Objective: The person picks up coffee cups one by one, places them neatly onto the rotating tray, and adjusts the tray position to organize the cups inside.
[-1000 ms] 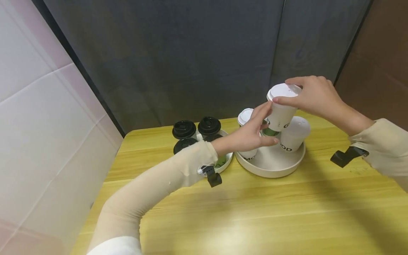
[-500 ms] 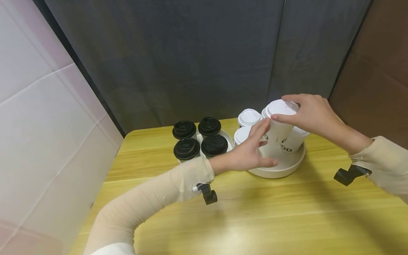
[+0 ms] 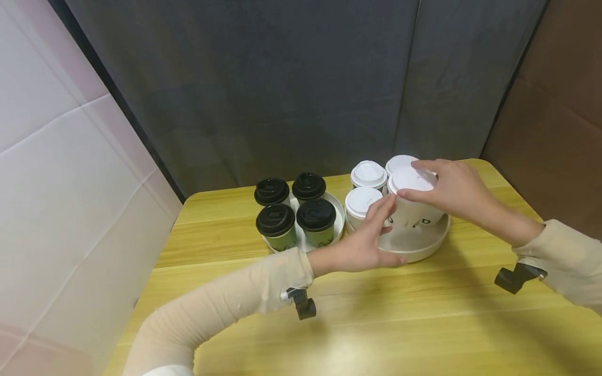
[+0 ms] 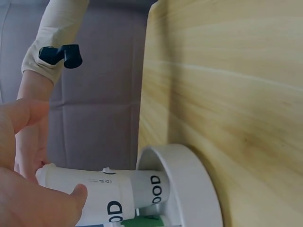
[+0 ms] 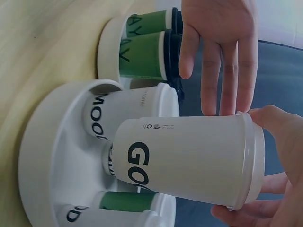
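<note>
My right hand (image 3: pixel 453 183) grips a white paper cup (image 5: pixel 189 158) by its white lid, thumb and fingers around the lid's edge. The cup hangs over the round white tray (image 3: pixel 414 254), its base above the tray floor in the right wrist view. Beside it, my left hand (image 3: pixel 359 245) is spread, fingers extended, with fingertips at the near side of the held cup. In the left wrist view the left thumb overlaps the cup. Other white-lidded paper cups (image 3: pixel 363 202) stand upright on the tray, one partly hidden behind the held cup and right hand.
Left of that tray, a smaller white tray (image 3: pixel 339 209) bears several green paper cups (image 3: pixel 282 240) with black lids. Both trays stand near the back of the wooden table (image 3: pixel 400 324). A grey partition (image 3: pixel 258 94) rises behind, a white one (image 3: pixel 80 209) at left.
My right hand has lowered the white cup toward the tray, ending in front of the back cups. The left hand has moved down alongside it, uncovering the black-lidded cups.
</note>
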